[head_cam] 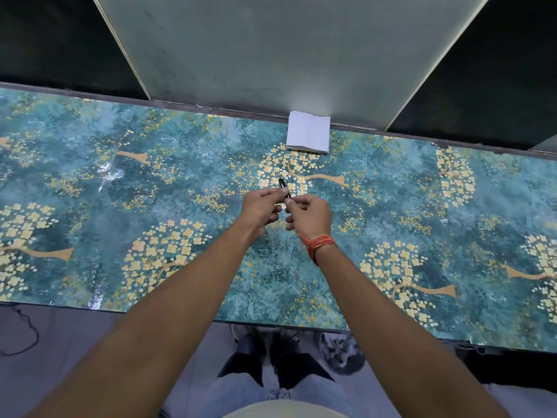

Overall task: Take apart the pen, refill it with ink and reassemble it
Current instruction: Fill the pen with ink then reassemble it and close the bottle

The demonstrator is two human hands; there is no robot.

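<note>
A slim black pen [283, 186] is held above the middle of the table, its far end sticking up and away past my fingers. My left hand [261, 208] pinches it from the left with thumb and forefinger. My right hand [309, 214], with an orange thread band at the wrist, grips the pen's near end from the right. The two hands touch at the fingertips. Most of the pen's near half is hidden inside my fingers, so I cannot tell whether it is in one piece.
The table [120, 206] has a glossy teal cover with yellow blossom trees. A folded white tissue [308, 131] lies at the far edge, just beyond my hands. A pale panel [286, 55] rises behind the table. The near table edge runs just above my feet.
</note>
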